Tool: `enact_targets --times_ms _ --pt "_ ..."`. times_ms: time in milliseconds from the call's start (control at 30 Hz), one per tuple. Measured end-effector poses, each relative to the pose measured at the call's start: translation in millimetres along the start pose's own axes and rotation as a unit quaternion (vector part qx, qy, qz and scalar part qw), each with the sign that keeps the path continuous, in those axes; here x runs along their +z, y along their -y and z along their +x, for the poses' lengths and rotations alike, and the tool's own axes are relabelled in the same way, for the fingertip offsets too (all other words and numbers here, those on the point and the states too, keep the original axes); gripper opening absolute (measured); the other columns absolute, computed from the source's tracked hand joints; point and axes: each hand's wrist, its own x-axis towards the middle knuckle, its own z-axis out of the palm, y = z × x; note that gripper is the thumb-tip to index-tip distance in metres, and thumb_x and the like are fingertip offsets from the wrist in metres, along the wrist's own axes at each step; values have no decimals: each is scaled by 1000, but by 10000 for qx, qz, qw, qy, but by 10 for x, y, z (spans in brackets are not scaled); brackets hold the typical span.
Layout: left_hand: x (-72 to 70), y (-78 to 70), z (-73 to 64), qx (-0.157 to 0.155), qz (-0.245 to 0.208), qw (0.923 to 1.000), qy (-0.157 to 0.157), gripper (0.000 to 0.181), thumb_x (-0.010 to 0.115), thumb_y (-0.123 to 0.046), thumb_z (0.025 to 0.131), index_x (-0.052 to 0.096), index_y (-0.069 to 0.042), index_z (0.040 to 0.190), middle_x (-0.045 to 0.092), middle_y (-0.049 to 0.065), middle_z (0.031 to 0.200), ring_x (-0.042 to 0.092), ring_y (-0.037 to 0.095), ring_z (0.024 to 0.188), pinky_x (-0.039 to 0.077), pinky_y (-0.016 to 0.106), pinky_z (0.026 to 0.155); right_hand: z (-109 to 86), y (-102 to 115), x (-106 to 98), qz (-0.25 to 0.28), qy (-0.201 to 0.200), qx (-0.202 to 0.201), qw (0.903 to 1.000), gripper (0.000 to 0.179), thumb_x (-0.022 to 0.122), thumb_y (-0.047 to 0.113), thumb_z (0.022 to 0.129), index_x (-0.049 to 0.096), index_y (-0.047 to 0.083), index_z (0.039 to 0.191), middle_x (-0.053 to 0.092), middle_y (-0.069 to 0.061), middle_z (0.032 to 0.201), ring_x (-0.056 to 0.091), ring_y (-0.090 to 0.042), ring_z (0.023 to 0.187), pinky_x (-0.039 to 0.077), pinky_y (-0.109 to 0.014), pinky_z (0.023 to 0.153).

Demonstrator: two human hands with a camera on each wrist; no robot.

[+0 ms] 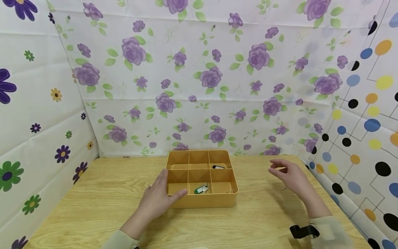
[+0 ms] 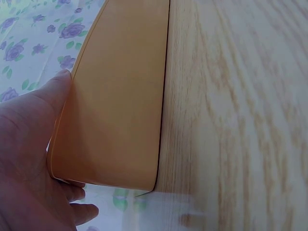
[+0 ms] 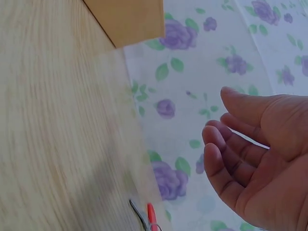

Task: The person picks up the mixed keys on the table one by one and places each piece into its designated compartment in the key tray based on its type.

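An orange-yellow divided organizer box stands on the table. My left hand rests at its near left corner, fingers along the left side and the thumb straight across the front rim. In the left wrist view the thumb touches the rim. A key with a green tag lies in the front middle compartment, and a small black-and-white item in the back right one. My right hand hovers right of the box, fingers loosely bent, holding nothing. Below it in the right wrist view are a red item and a thin dark metal piece.
The wooden table extends on both sides of the box. Behind it hangs a flowered cloth, with patterned cloths at left and right. A black strap sits on the right wrist.
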Motion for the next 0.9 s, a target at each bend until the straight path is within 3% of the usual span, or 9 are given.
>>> enact_targets --times_ms 267,467,900 --pt "1 3 3 -16 4 10000 31 133 57 -90 93 12 4 174 14 21 182 24 46 164 16 83 122 -36 -233 -225 -53 -122 215 9997 60 66 44 113 58 5 158 68 -20 138 67 -41 122 60 -40 78" --pt "-2 0 8 17 27 10000 25 132 57 -90 94 9 4 174 13 21 182 23 46 164 15 82 123 -46 -300 -318 -140 20 341 9993 64 64 47 113 57 3 158 67 -22 140 65 -44 125 58 -42 84" --pt "7 5 14 11 29 10000 34 130 58 -87 95 8 3 175 11 21 182 22 46 165 15 81 124 -93 -583 -417 65 401 486 9980 64 70 27 112 48 -9 159 63 -32 141 64 -51 126 62 -50 91"
